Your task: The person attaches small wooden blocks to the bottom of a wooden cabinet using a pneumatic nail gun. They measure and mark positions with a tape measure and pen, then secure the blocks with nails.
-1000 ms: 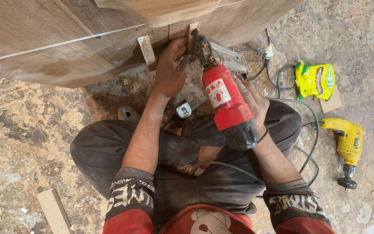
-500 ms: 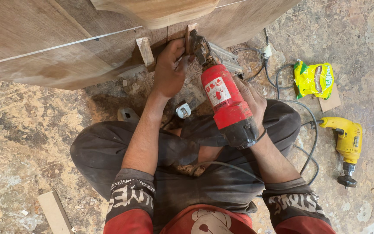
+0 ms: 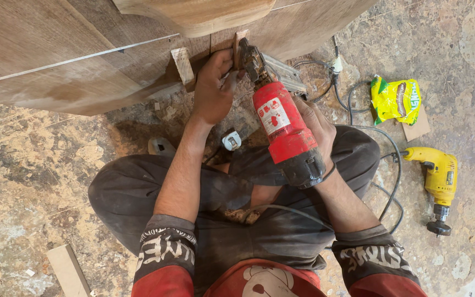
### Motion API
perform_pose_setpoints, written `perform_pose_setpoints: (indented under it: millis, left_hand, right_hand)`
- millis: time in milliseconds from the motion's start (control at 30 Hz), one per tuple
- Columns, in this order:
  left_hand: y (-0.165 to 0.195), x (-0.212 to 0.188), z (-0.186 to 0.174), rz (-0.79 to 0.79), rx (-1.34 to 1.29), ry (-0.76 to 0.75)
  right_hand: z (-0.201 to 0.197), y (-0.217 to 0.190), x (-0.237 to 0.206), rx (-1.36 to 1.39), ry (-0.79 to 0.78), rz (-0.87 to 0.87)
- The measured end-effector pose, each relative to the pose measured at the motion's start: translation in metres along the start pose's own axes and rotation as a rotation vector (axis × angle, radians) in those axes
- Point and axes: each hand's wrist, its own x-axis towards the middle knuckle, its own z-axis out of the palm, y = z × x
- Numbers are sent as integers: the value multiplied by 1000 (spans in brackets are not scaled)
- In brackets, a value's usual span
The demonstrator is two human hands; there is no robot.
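I sit cross-legged on the floor in front of a large wooden panel [image 3: 67, 60]. My right hand [image 3: 315, 125] grips a red corded power drill [image 3: 284, 132] whose nose points up at a small wooden block [image 3: 239, 48] on the panel's lower edge. My left hand [image 3: 214, 88] presses against that block, fingers curled by the drill's chuck. A second small block [image 3: 182, 65] is fixed just left of my left hand. The drill tip is hidden behind my fingers.
A yellow drill [image 3: 438, 179] lies on the floor at the right, its cable [image 3: 391, 148] looping toward my knee. A yellow-green snack bag [image 3: 396, 100] rests on a scrap of board. A white plug [image 3: 231, 140] lies by my leg. A wood offcut [image 3: 68, 270] is bottom left.
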Motion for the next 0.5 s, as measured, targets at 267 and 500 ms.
perform_pose_setpoints:
  millis: [267, 500]
  left_hand:
    - [1, 0, 1, -14, 1, 4]
    - [6, -1, 1, -20, -22, -1]
  right_hand:
    - [-1, 1, 1, -45, -1, -49]
    - [-1, 0, -1, 6, 4, 7]
